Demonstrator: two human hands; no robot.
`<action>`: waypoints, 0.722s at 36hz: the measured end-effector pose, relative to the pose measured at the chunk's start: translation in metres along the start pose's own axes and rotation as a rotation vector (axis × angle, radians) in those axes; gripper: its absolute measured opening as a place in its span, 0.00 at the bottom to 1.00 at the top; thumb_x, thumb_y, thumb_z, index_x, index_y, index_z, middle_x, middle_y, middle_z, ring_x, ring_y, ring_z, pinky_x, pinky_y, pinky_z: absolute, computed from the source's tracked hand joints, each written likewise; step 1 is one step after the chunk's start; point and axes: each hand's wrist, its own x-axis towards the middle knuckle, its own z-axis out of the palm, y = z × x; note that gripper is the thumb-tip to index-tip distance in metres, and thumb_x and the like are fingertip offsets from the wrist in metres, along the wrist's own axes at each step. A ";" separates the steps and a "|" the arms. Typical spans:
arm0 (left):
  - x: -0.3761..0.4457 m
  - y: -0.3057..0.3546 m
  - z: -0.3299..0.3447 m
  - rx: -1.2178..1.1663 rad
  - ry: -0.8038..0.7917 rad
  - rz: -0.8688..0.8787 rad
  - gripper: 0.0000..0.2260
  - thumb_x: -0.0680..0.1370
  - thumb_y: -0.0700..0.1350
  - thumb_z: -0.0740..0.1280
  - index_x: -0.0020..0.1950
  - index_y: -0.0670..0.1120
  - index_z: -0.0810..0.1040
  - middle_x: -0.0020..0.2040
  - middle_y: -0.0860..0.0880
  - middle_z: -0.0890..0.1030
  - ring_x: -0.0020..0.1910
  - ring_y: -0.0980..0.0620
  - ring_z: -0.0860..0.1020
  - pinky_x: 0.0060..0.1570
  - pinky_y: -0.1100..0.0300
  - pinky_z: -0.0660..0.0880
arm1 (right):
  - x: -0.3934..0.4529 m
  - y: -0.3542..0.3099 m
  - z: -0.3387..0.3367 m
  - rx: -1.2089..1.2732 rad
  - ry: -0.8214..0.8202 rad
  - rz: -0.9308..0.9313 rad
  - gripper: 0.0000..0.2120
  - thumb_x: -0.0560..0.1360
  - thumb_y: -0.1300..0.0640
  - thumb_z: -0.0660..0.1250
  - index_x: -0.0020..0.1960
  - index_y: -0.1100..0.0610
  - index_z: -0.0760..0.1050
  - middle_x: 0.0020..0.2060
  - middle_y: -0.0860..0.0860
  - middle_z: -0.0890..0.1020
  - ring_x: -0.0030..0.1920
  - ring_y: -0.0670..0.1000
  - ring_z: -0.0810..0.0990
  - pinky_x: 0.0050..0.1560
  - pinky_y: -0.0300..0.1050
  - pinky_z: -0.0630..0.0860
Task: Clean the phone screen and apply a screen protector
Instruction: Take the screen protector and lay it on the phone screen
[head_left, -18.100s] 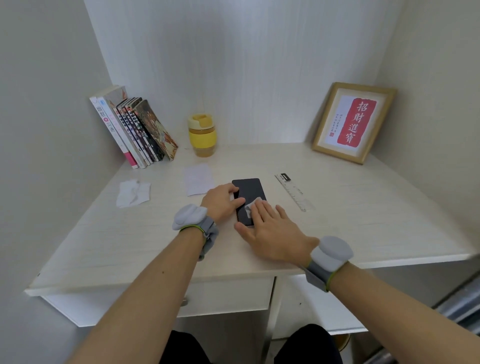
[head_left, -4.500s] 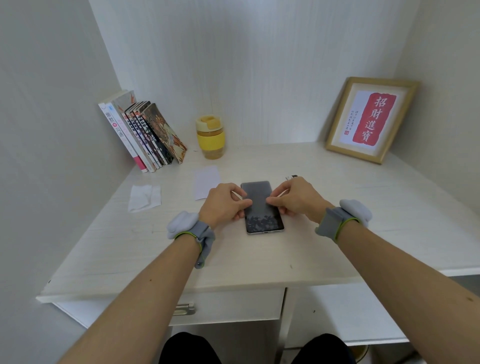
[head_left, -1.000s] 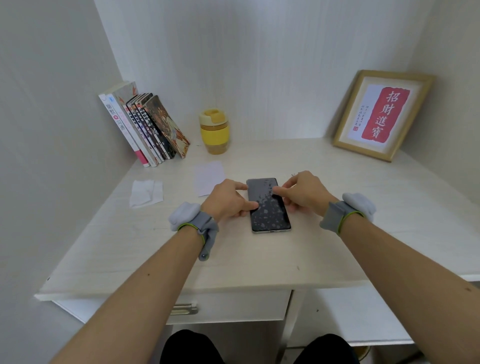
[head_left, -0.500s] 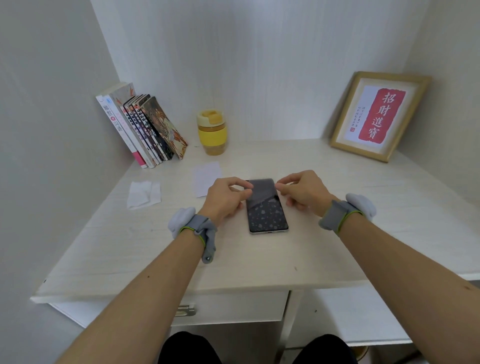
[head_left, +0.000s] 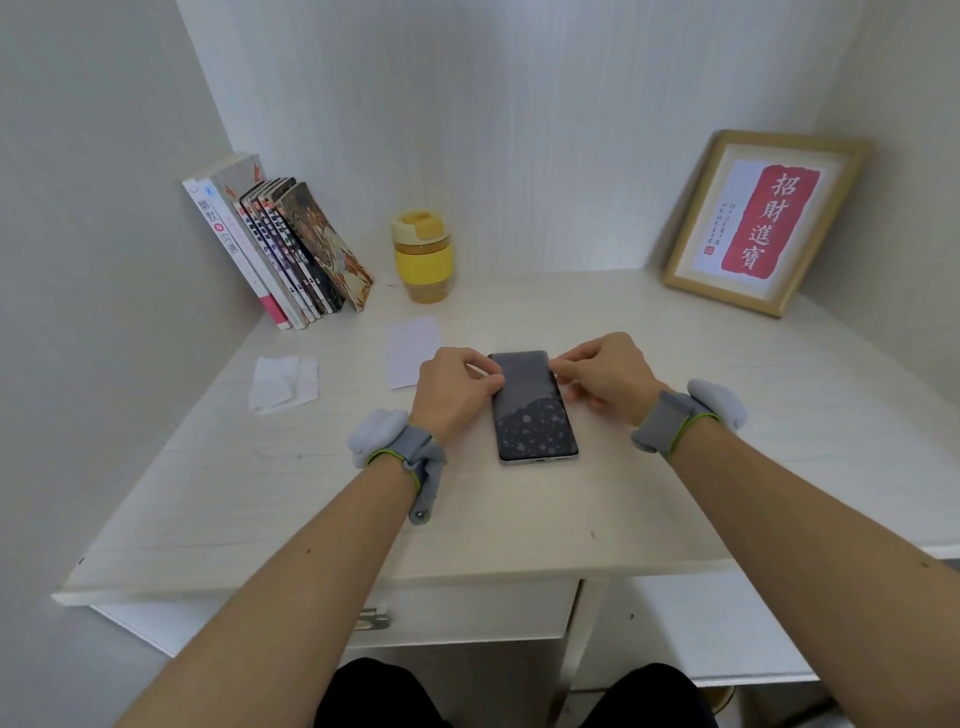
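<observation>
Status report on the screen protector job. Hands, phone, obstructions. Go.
Left hand and right hand pinching the protector film at the phone's far end. Phone flat on desk, bubbles across its near half. Nothing in the way.

Both bare forearms reach forward, each wrist wrapped in a grey band with a green edge. The left hand (head_left: 456, 391) and right hand (head_left: 602, 375) face each other, thumbs and forefingers pinched together, remaining fingers loosely curled.
</observation>
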 end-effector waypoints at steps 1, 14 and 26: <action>0.000 0.000 0.000 0.007 0.004 0.002 0.02 0.73 0.44 0.72 0.45 0.48 0.84 0.39 0.48 0.82 0.36 0.58 0.76 0.44 0.61 0.76 | 0.001 0.000 0.000 0.001 0.000 0.004 0.05 0.73 0.56 0.73 0.40 0.56 0.84 0.35 0.57 0.86 0.31 0.50 0.81 0.24 0.38 0.71; -0.002 0.003 -0.004 0.012 -0.021 -0.063 0.01 0.72 0.42 0.72 0.41 0.47 0.83 0.36 0.46 0.83 0.31 0.55 0.77 0.47 0.57 0.80 | -0.001 -0.001 0.001 0.000 0.013 0.008 0.05 0.73 0.56 0.74 0.42 0.57 0.84 0.35 0.56 0.86 0.31 0.49 0.82 0.23 0.36 0.70; 0.001 0.005 -0.009 0.016 -0.048 -0.111 0.04 0.71 0.41 0.74 0.44 0.43 0.84 0.40 0.42 0.85 0.31 0.49 0.78 0.45 0.55 0.82 | -0.003 -0.002 0.002 -0.025 0.026 -0.006 0.04 0.73 0.56 0.74 0.40 0.56 0.84 0.33 0.56 0.86 0.33 0.50 0.83 0.29 0.40 0.75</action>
